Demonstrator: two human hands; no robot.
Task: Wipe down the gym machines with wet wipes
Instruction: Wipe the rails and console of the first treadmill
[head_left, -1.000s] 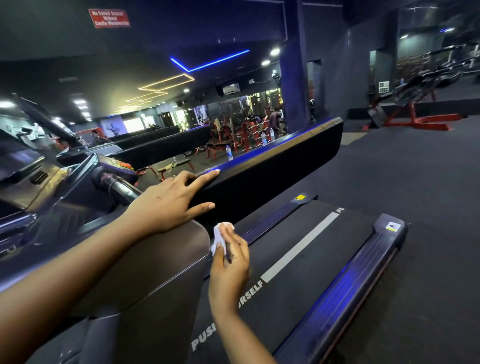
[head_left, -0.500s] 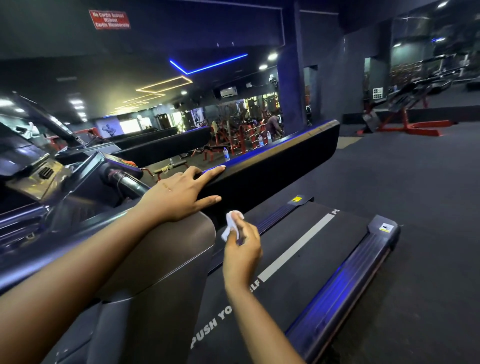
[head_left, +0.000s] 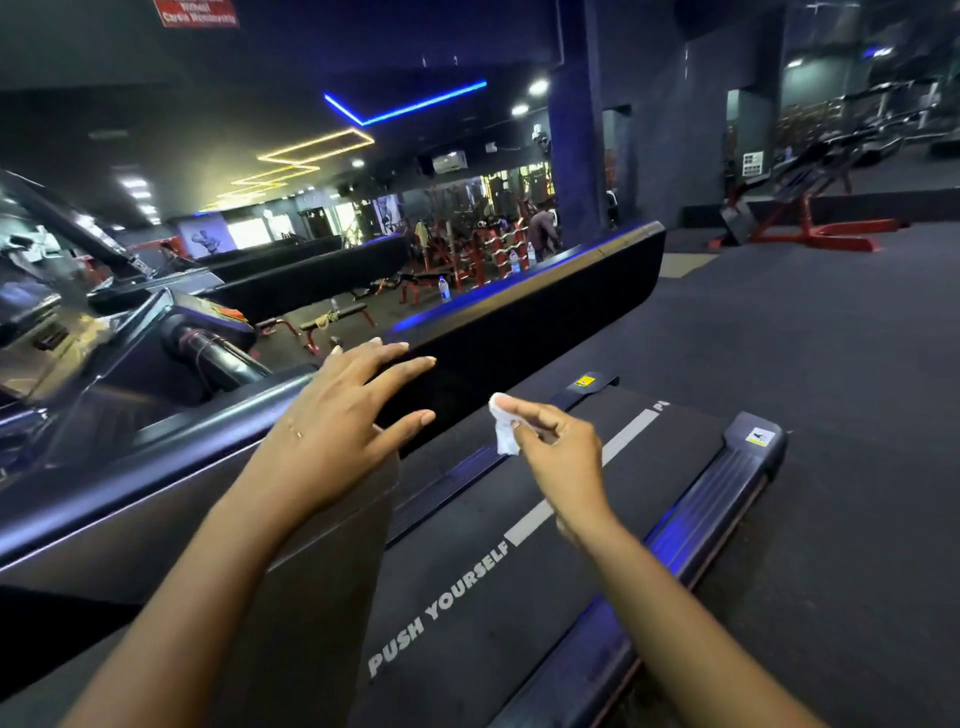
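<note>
We held our left hand (head_left: 337, 431) spread over the treadmill rail (head_left: 545, 291), our right hand (head_left: 561, 447) pinching the crumpled wipe (head_left: 504, 434) above the belt (head_left: 519, 571), most wiping seemingly left to do.

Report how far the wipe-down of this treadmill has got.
Done: no wiped area shows, so I cannot tell. In hand: the right hand pinches a crumpled white wipe in the air, apparently touching nothing; the left hand spreads open by the black side panel. Left: panel, belt and foot rail.
</note>
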